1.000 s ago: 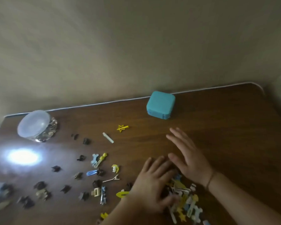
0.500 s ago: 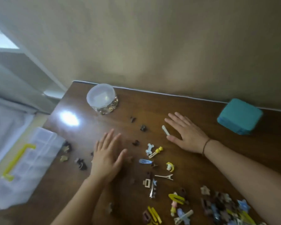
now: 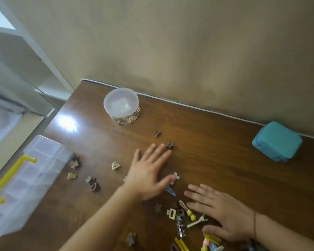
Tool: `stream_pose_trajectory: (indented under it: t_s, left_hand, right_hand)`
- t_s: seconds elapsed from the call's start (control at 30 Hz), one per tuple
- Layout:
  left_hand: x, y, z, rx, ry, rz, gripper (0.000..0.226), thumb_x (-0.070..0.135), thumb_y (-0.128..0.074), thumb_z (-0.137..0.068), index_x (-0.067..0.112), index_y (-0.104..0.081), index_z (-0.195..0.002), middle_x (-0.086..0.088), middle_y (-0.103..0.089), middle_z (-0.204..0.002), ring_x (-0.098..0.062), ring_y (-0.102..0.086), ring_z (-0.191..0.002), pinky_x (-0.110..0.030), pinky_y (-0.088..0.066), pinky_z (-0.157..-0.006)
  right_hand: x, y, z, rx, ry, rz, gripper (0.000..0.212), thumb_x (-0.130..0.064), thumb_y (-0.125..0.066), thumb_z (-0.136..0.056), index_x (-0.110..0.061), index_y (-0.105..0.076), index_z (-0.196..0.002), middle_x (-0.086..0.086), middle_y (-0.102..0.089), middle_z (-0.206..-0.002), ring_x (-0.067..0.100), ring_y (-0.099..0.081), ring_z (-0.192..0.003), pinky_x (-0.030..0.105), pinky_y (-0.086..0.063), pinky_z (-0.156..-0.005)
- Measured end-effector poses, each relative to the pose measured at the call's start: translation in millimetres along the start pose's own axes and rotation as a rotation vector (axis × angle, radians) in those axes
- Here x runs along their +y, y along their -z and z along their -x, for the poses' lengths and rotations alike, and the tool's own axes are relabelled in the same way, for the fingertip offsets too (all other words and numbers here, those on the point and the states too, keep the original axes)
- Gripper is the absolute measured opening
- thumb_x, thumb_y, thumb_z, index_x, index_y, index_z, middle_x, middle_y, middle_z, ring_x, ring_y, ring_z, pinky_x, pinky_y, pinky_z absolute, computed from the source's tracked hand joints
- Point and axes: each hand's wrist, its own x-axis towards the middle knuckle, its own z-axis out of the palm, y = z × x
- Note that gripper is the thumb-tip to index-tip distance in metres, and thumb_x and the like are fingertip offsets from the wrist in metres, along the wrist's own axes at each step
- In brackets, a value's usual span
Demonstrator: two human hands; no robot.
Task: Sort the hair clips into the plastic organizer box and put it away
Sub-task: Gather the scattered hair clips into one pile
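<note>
Head view: both hands' fingers lie flat and spread, left hand (image 3: 149,173) and right hand (image 3: 223,212) among hair clips (image 3: 181,220), organizer box (image 3: 25,178) well left.

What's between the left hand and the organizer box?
Head view: small brown and beige hair clips lie scattered on the table between the left hand and the organizer box.

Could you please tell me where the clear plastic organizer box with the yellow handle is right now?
In the head view, the organizer box sits at the table's left edge, lid closed, left of the left hand, with brown clips scattered just beside it.
</note>
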Motion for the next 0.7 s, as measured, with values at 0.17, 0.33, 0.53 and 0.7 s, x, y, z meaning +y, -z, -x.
stream_pose_trajectory:
  t_s: [0.17, 0.33, 0.53, 0.7]
  left_hand:
    - [57.6, -30.4, 26.4, -0.088, -0.239, 0.063, 0.08, 0.076, -0.027, -0.091, 0.03, -0.019, -0.156, 0.006, -0.014, -0.165, -0.017, 0.004, -0.152, -0.058, 0.0, -0.119]
    - [62.5, -51.0, 58.4, 0.046, -0.371, -0.081, 0.06, 0.067, -0.022, -0.098, 0.035, -0.039, -0.146, 0.009, -0.035, -0.158, -0.018, -0.02, -0.15, -0.054, -0.033, -0.113]
    - [-46.1, -13.3, 103.0, 0.499, -0.021, 0.198, 0.044, 0.045, -0.051, -0.096, 0.024, -0.057, -0.135, 0.004, -0.041, -0.155, -0.02, -0.026, -0.148, -0.051, -0.027, -0.115]
    - [-146.2, 8.4, 122.9, 0.418, 0.456, 0.191, 0.071, 0.063, -0.037, -0.092, 0.023, -0.035, -0.151, 0.003, -0.016, -0.165, -0.018, -0.01, -0.152, -0.047, -0.024, -0.119]
  right_hand:
    - [7.8, 38.7, -23.0, 0.392, -0.098, -0.137, 0.049, -0.052, -0.036, -0.098, -0.028, -0.047, -0.14, -0.01, -0.031, -0.155, 0.012, -0.023, -0.145, 0.044, -0.027, -0.113]
    - [10.8, 87.0, -121.7, 0.444, -0.272, -0.041, 0.056, -0.054, -0.034, -0.095, -0.029, -0.036, -0.145, -0.009, -0.022, -0.158, 0.007, -0.01, -0.147, 0.042, -0.027, -0.117]
    - [-1.3, 81.6, -207.3, 0.207, -0.434, 0.07, 0.064, -0.058, -0.027, -0.096, -0.029, -0.016, -0.152, -0.01, -0.003, -0.162, 0.011, 0.007, -0.148, 0.038, -0.003, -0.121]
    - [-3.2, 66.0, -197.0, 0.175, -0.443, 0.125, 0.067, -0.062, -0.022, -0.094, -0.03, -0.015, -0.152, -0.011, -0.002, -0.161, 0.009, 0.009, -0.147, 0.036, -0.002, -0.12]
